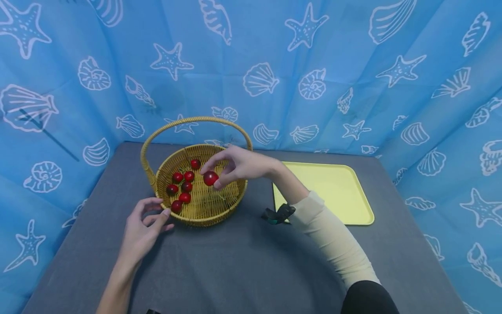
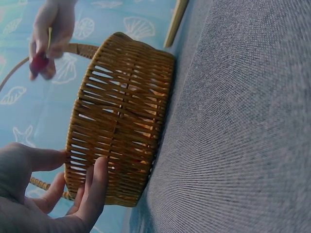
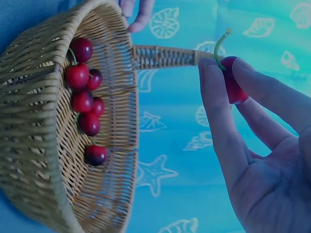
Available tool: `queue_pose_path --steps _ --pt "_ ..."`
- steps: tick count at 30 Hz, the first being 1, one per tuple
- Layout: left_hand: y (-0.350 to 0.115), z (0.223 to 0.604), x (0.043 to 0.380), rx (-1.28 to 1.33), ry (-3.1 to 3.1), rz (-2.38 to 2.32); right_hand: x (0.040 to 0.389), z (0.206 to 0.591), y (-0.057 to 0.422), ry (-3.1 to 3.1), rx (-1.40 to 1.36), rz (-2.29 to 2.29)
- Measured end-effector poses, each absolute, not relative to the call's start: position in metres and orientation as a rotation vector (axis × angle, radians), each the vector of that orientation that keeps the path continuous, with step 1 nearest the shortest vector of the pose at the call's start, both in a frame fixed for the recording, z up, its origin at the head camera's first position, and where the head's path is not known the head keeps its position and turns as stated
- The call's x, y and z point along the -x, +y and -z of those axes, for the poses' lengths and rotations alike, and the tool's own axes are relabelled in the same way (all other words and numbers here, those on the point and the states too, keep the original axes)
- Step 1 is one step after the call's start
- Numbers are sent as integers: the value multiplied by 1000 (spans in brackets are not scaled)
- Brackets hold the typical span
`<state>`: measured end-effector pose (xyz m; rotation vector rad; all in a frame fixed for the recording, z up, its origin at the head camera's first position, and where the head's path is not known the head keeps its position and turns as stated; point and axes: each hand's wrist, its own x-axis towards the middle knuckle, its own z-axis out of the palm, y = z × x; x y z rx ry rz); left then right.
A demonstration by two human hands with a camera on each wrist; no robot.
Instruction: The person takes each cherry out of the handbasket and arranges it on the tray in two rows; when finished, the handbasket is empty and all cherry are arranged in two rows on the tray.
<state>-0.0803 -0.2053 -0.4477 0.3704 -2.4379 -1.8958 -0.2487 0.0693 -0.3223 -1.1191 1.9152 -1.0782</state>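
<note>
Cherry (image 1: 210,178) sits pinched in right grip (image 1: 243,163) — left grip (image 1: 143,224) touches basket (image 1: 203,220), fingers spread.

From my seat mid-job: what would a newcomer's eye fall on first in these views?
Probably the glossy red cherry pinched in the right hand, seen over the woven basket in the head view. Next, perhaps, the seven cherries clustered toward the basket's left side, where the left hand touches the rim. The bright yellow tray also stands out on the grey cloth, right of the basket.
</note>
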Motion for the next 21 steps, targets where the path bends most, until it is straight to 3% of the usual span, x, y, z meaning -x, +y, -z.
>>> queue_pose_path --steps 11,21 --pt "-206 451 78 -339 -2402 1928 229 313 132 1962 1043 1262" --pt "-206 450 78 -362 -2422 1911 234 315 184 2090 909 1386"
